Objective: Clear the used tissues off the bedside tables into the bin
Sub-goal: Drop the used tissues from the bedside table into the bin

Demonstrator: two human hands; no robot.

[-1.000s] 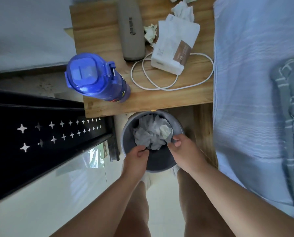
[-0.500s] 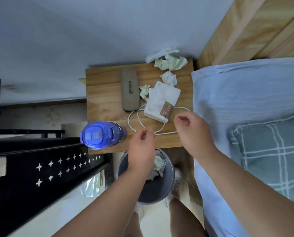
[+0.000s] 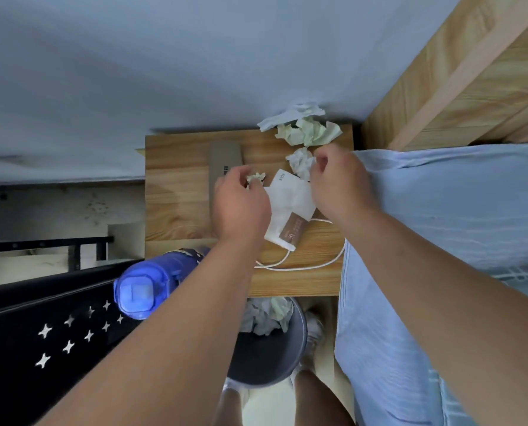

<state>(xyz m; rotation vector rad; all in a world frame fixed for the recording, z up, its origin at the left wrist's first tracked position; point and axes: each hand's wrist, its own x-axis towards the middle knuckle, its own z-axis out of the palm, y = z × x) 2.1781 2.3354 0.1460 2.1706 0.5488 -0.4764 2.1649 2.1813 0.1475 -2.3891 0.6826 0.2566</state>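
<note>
Wooden tabletop [image 3: 176, 195] is noted between a wall and the bed [image 3: 456, 226]. A small tissue [image 3: 256, 177] is pinched by the left hand [image 3: 241, 207] beside the case [image 3: 225, 158]. A white tissue [image 3: 301, 161] is touched by the curled fingers of the right hand [image 3: 339, 182]; a grasp cannot be confirmed. Green tissues [image 3: 308, 133] are seen at the back edge, beyond both hands. A pack [image 3: 290, 210], cable [image 3: 318, 264] and bottle [image 3: 139, 290] are crowded nearby. The bin [image 3: 271, 361], part-filled, is placed below the front edge.
</note>
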